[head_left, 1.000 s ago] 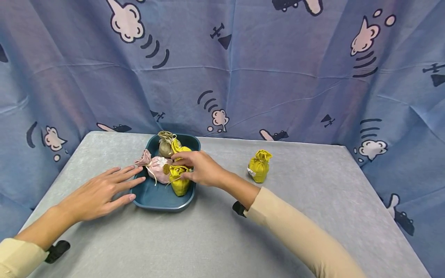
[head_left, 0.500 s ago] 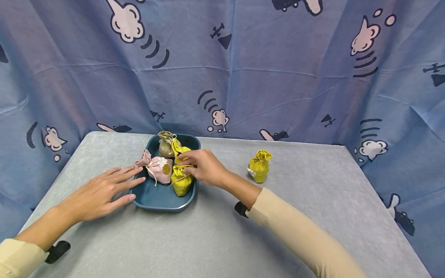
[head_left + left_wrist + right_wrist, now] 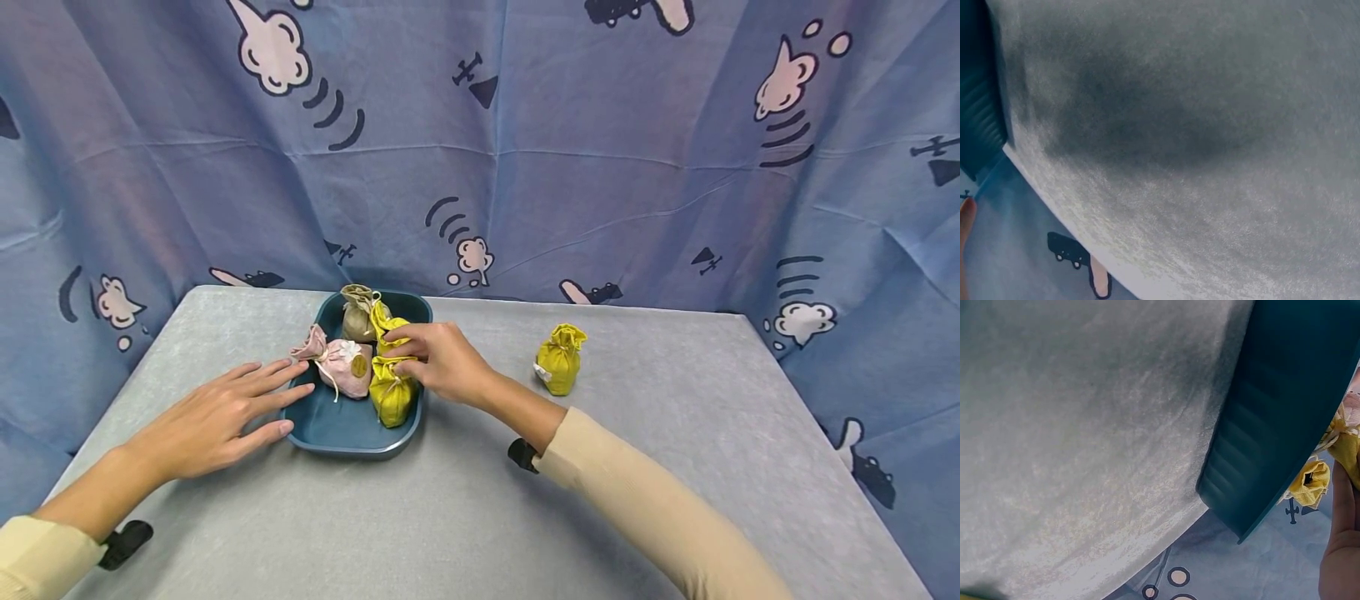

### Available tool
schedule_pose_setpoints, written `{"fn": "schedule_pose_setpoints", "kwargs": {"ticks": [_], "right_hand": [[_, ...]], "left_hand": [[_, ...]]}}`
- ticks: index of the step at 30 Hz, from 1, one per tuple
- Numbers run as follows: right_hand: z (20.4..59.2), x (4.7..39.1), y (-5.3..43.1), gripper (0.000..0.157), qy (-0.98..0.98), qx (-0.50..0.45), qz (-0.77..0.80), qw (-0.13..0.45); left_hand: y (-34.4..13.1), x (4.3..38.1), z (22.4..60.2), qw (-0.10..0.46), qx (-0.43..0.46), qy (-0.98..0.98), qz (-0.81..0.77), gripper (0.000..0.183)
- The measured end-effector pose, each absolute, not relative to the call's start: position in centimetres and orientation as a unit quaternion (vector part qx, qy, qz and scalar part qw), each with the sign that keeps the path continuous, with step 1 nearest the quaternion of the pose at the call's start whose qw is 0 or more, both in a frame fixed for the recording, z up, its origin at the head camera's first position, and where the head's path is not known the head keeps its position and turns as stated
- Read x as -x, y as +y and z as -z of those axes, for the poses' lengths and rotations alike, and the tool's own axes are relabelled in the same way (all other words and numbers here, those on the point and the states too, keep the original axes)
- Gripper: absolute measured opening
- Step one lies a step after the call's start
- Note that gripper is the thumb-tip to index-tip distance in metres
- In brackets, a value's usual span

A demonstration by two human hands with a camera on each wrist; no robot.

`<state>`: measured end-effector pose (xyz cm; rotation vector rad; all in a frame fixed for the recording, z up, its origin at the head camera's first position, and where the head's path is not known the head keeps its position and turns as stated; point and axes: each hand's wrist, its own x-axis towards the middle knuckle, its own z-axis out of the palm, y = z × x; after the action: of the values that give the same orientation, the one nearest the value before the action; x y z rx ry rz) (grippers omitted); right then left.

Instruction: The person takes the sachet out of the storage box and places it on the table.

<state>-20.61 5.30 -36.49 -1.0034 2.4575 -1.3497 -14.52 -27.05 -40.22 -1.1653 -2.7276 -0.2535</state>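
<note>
A blue-green tray (image 3: 337,429) holds several small drawstring pouches. My right hand (image 3: 450,362) reaches over its right rim and pinches the gathered top of the front yellow pouch (image 3: 392,403), which sits upright in the tray. Behind that, partly covered by my fingers, is another yellow pouch (image 3: 382,320). An olive pouch (image 3: 358,321) stands at the back, and a pink pouch (image 3: 348,368) with a round gold sticker lies on its side in the middle. With fingers spread straight, my left hand (image 3: 225,414) rests at the tray's left rim, fingertips beside the pink pouch's neck.
A third yellow pouch (image 3: 560,364) stands alone on the grey tabletop (image 3: 480,508), right of the tray. Behind the table's far edge hangs a blue patterned curtain (image 3: 600,192). In the right wrist view, the tray's outer wall (image 3: 1260,419) rises close by.
The front yellow pouch has shifted slightly right within the tray, away from the pink pouch, uncovering its gold sticker. My right hand moved slightly right with it; my left hand stayed put.
</note>
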Motion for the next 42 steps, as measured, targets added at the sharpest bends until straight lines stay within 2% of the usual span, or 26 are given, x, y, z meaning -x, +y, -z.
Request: {"fn": "schedule_pose_setpoints", "kwargs": {"ticks": [19,34,42], "right_hand": [[34.3,19.9,6.3,0.038,0.802,0.346,0.484,0.053],[30.5,19.5,8.9,0.038,0.79,0.367,0.492,-0.003],[30.1,19.6,11.4,0.034,0.799,0.354,0.484,-0.044]], "left_hand": [[-27.0,14.4,40.0,0.083,0.395,-0.911,0.083,0.053],[-26.8,14.4,40.0,0.078,0.391,-0.913,0.082,0.052],[-26.8,14.4,40.0,0.082,0.396,-0.911,0.085,0.052]]}}
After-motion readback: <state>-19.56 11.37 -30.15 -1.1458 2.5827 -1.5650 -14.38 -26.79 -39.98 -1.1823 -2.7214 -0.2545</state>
